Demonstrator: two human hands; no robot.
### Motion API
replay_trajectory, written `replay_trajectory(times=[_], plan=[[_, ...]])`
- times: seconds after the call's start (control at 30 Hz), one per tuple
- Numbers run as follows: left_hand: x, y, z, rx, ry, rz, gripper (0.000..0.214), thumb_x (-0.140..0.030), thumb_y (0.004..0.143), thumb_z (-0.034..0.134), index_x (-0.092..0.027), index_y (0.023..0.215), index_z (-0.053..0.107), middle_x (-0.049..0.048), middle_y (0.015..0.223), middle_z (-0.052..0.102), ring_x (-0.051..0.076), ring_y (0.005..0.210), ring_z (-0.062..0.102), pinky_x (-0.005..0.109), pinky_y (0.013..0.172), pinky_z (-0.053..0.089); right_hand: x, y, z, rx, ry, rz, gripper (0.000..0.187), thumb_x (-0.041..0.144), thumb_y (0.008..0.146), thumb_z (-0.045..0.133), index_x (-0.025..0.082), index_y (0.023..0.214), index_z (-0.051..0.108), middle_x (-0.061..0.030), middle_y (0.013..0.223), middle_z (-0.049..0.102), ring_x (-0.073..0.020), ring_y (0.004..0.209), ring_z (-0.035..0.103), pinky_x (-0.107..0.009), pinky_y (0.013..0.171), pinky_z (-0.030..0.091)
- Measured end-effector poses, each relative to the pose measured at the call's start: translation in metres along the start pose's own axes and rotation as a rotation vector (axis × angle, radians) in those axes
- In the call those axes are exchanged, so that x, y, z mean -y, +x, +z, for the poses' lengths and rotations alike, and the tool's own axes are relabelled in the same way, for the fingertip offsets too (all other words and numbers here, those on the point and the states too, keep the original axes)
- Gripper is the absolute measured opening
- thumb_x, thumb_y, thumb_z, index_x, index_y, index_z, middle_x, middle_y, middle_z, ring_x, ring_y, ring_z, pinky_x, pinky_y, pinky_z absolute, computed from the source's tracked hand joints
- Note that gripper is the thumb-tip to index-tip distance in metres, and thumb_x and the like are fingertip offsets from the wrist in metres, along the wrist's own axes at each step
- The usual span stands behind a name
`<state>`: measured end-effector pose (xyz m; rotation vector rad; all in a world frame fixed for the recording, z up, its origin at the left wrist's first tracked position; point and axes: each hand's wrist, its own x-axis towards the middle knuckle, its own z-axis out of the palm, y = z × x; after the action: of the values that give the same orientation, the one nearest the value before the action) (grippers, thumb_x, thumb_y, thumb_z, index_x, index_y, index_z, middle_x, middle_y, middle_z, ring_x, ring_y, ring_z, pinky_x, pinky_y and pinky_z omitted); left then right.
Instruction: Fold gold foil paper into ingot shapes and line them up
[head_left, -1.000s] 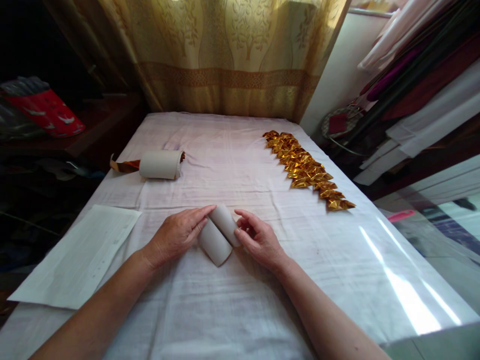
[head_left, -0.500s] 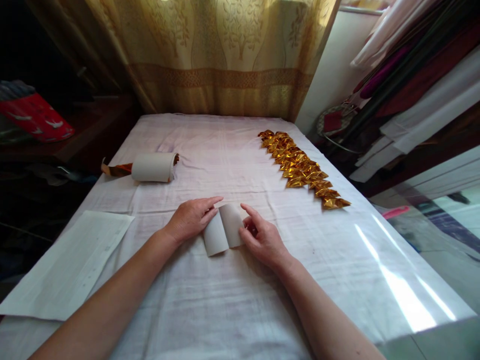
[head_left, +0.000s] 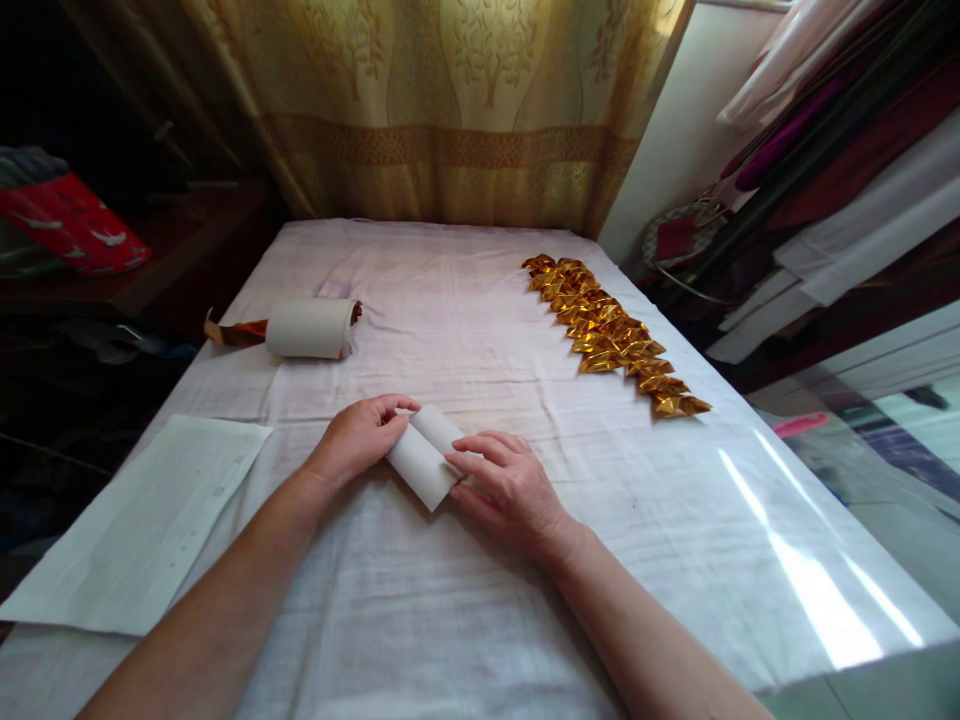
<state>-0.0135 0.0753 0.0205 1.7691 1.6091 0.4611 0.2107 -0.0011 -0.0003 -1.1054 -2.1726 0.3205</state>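
A small piece of white paper (head_left: 420,455), curled into two side-by-side rolls, lies on the white cloth-covered table (head_left: 480,600). My left hand (head_left: 358,436) curls its fingers over the paper's left edge. My right hand (head_left: 504,486) lies flat with its fingers pressing down on the paper's right half. A row of folded gold foil pieces (head_left: 613,336) runs along the table's right side, away from both hands. A larger white paper roll (head_left: 309,327) with gold foil (head_left: 229,331) showing at its end lies at the left.
A flat white sheet (head_left: 142,520) lies at the table's left edge. A clear plastic sheet (head_left: 810,570) covers the right front corner. A gold curtain (head_left: 465,110) hangs behind the table. Stacked fabrics and rolls (head_left: 840,170) stand at the right. A red bag (head_left: 71,225) sits at the far left.
The paper went from two rolls to a partly flattened sheet half a second ago. Now my right hand has come over it and presses it down, while my left fingers have curled on its edge.
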Motion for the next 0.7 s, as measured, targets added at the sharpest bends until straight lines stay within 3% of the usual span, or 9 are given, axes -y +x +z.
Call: replay_trajectory(times=[0.07, 0.2, 0.4, 0.53, 0.7], plan=[[0.006, 0.002, 0.002, 0.048, -0.137, 0.004, 0.044, -0.044, 0.075, 0.053, -0.019, 0.104, 0.074, 0.0018, 0.075, 0.071, 0.018, 0.062, 0.059, 0.025, 0.054, 0.041, -0.002, 0.0, 0.001, -0.025, -0.006, 0.02, 0.02, 0.026, 0.092, 0.059, 0.028, 0.108, 0.07, -0.0061, 0.106, 0.073, -0.0221, 0.095, 0.064, -0.04, 0.086, 0.048], [0.007, 0.003, -0.002, 0.15, -0.358, -0.002, 0.054, -0.051, 0.069, 0.063, -0.016, 0.109, 0.072, 0.0019, 0.074, 0.068, 0.015, 0.06, 0.056, 0.023, 0.052, 0.039, -0.009, -0.003, 0.003, -0.053, 0.001, 0.083, 0.023, 0.021, 0.092, 0.054, 0.026, 0.105, 0.072, -0.0057, 0.096, 0.075, -0.0205, 0.085, 0.067, -0.037, 0.078, 0.05], [-0.004, -0.005, -0.024, 0.311, -0.389, -0.071, 0.051, -0.061, 0.067, 0.067, -0.018, 0.092, 0.078, -0.0001, 0.06, 0.059, 0.011, 0.051, 0.045, 0.02, 0.044, 0.032, -0.016, -0.004, 0.006, -0.097, 0.046, 0.165, 0.024, 0.016, 0.088, 0.053, 0.025, 0.099, 0.074, -0.0066, 0.098, 0.075, -0.0215, 0.091, 0.068, -0.039, 0.083, 0.053], [-0.003, -0.007, -0.033, 0.387, -0.376, -0.068, 0.056, -0.057, 0.062, 0.074, -0.021, 0.104, 0.077, 0.0024, 0.076, 0.07, 0.013, 0.06, 0.056, 0.02, 0.049, 0.039, -0.016, -0.003, 0.003, -0.082, 0.077, 0.161, 0.024, 0.017, 0.089, 0.053, 0.025, 0.098, 0.073, -0.0067, 0.1, 0.074, -0.0214, 0.094, 0.067, -0.039, 0.087, 0.052], [0.001, -0.007, -0.035, 0.419, -0.467, -0.059, 0.056, -0.045, 0.053, 0.082, -0.025, 0.105, 0.076, 0.005, 0.103, 0.077, 0.022, 0.087, 0.069, 0.029, 0.074, 0.053, -0.011, -0.002, -0.003, -0.047, 0.08, 0.108, 0.028, 0.029, 0.085, 0.065, 0.024, 0.112, 0.068, -0.0085, 0.111, 0.072, -0.0246, 0.102, 0.064, -0.043, 0.09, 0.049]])
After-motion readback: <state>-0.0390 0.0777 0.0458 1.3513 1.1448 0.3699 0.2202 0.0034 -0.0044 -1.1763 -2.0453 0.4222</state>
